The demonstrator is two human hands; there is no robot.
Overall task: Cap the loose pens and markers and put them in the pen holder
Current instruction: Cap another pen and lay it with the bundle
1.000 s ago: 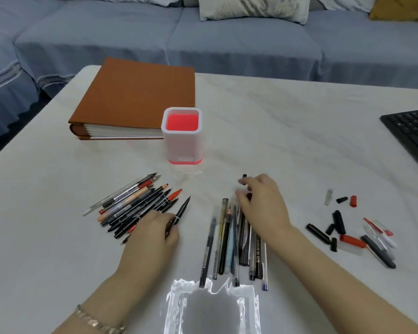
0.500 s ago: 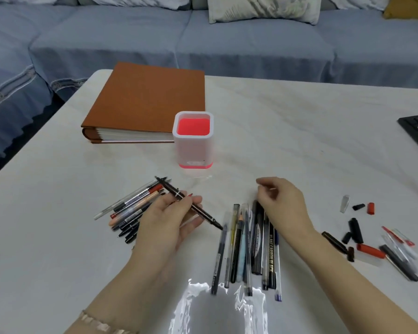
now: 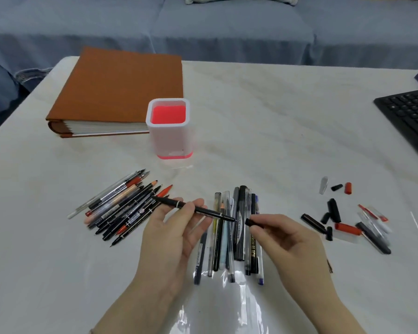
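Left hand (image 3: 176, 232): fingers pinch a black pen (image 3: 215, 213) raised over the table (image 3: 275, 141), tip toward the right hand (image 3: 282, 237). The right hand's fingertips pinch a black cap (image 3: 250, 222) just beside that tip, apart from it. Holder (image 3: 169, 141): upright just before the book (image 3: 121, 92), beyond two pen piles (image 3: 121, 208); loose caps (image 3: 336, 213) lie to the right, keyboard (image 3: 408, 116) at the right edge, bare top between.

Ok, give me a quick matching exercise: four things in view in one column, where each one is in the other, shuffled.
1 black pen
2 black cap
3 pen holder
4 keyboard

A at the right edge of the table
B pinched by the right hand
C beside the brown album
D held by the left hand

Pairs: 1-D, 2-B, 3-C, 4-A
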